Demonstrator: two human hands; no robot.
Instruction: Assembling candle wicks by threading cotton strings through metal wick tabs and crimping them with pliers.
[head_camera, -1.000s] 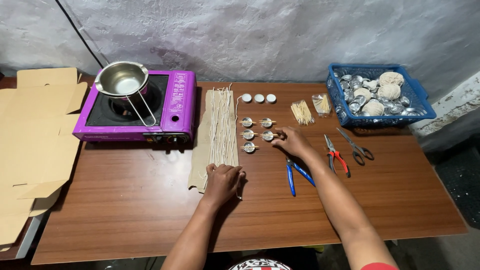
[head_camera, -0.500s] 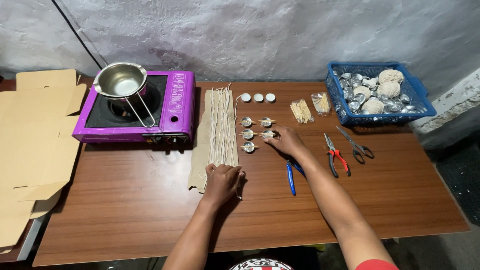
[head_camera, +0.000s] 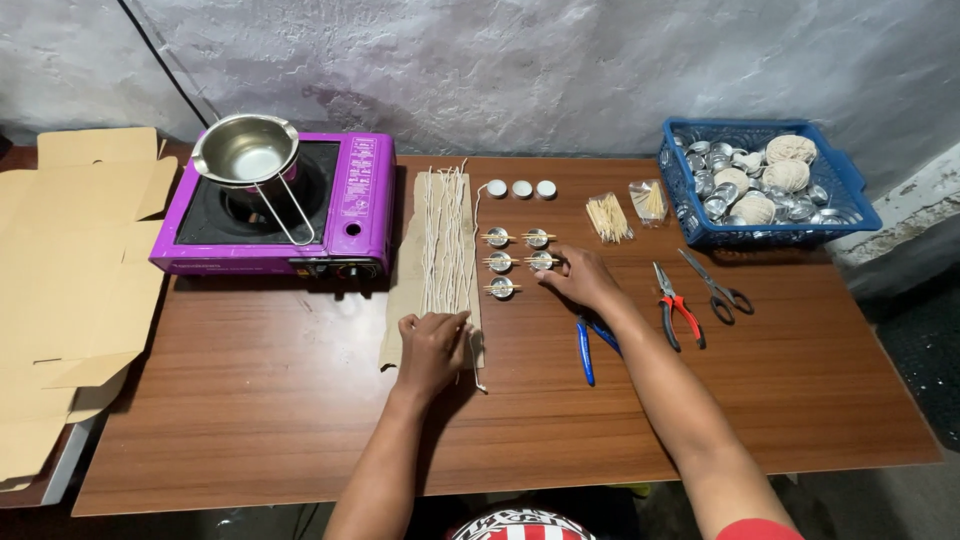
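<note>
1. A stove (head_camera: 270, 215) is set at the table's (head_camera: 250, 400) back left, with a pot (head_camera: 245, 150) sat on it.
2. Flattened cardboard (head_camera: 70, 280) is laid left of the table.
3. Right of the stove, strings (head_camera: 445, 240) are spread on a paper sheet (head_camera: 405, 290).
4. Small cups (head_camera: 515, 262) are grouped right of the strings.
5. Pliers (head_camera: 675, 305) and scissors (head_camera: 715, 288) are placed further right.
6. A basket (head_camera: 850, 195) is parked at the back right, balls of string (head_camera: 785, 175) inside.

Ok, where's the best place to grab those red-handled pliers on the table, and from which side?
Take the red-handled pliers by the two red handles, coming from the near edge of the table. The handles point toward the person and splay apart, while the metal jaws point away toward the blue basket.
</note>
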